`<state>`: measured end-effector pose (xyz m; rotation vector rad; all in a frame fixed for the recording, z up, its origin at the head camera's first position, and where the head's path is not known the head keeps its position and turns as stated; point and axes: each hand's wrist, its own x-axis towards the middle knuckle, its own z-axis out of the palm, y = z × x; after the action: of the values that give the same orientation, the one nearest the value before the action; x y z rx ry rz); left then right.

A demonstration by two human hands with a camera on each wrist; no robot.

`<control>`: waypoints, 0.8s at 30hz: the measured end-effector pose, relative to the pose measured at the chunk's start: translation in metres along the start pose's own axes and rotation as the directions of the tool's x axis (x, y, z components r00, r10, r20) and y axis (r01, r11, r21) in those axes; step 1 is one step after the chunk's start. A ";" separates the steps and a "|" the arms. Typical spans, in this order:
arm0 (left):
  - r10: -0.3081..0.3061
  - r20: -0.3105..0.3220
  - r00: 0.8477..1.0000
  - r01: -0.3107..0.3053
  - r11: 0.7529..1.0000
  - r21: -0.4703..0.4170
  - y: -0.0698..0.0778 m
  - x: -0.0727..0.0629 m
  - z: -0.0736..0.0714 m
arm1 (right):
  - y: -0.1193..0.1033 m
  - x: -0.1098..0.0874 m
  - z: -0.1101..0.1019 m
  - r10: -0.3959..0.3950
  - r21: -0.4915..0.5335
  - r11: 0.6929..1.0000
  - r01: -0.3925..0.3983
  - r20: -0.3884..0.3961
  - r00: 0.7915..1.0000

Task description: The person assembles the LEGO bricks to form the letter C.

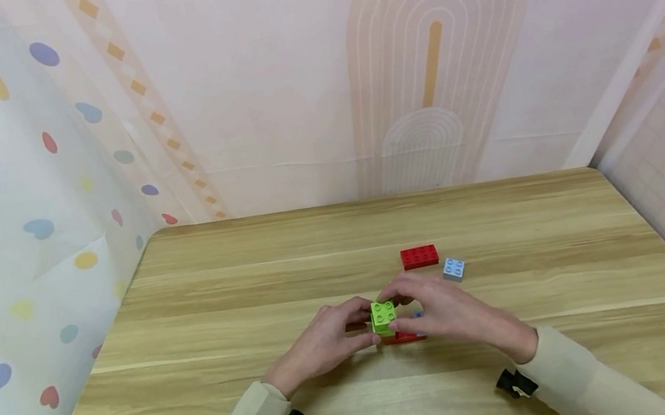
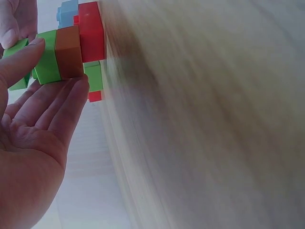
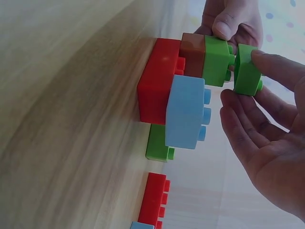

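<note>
In my right hand [image 1: 453,304] a green toy brick [image 3: 247,70] is pinched between thumb and fingers. A narrow gap parts it from a second green brick [image 3: 215,63], which tops a brown brick [image 3: 192,55]. My left hand [image 1: 325,343] grips that lower green brick, thumb on one side and fingers on the other. Below, the brown brick stands on one end of a longer red brick [image 3: 158,83]. Beside it on the same red brick sits a light blue brick [image 3: 185,114], studs up. In the head view, both hands partly cover this stack.
Farther back on the wooden table [image 1: 239,272] lies a red brick [image 1: 419,257], with a smaller light blue brick [image 1: 454,269] to its right. Another green brick [image 3: 157,142] rests low behind the stack. A patterned cloth [image 1: 263,89] hangs behind the table.
</note>
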<state>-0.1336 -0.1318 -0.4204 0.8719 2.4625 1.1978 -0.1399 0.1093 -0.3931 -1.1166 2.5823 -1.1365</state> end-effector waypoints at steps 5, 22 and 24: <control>-0.022 0.006 1.000 0.022 1.000 0.003 0.001 0.000 0.000 | 0.000 0.000 0.002 0.020 0.010 1.000 -0.020 0.001 1.000; 0.000 -0.005 1.000 0.000 1.000 -0.018 -0.001 0.002 0.001 | 0.003 0.001 0.005 -0.031 0.025 0.999 0.032 -0.016 0.999; 0.004 -0.007 1.000 -0.004 1.000 -0.017 -0.001 0.003 0.001 | 0.004 0.002 0.005 -0.034 0.017 0.999 0.034 -0.018 0.999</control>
<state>-0.1361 -0.1300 -0.4216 0.8701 2.4533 1.2235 -0.1415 0.1067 -0.3987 -1.1560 2.5714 -1.1788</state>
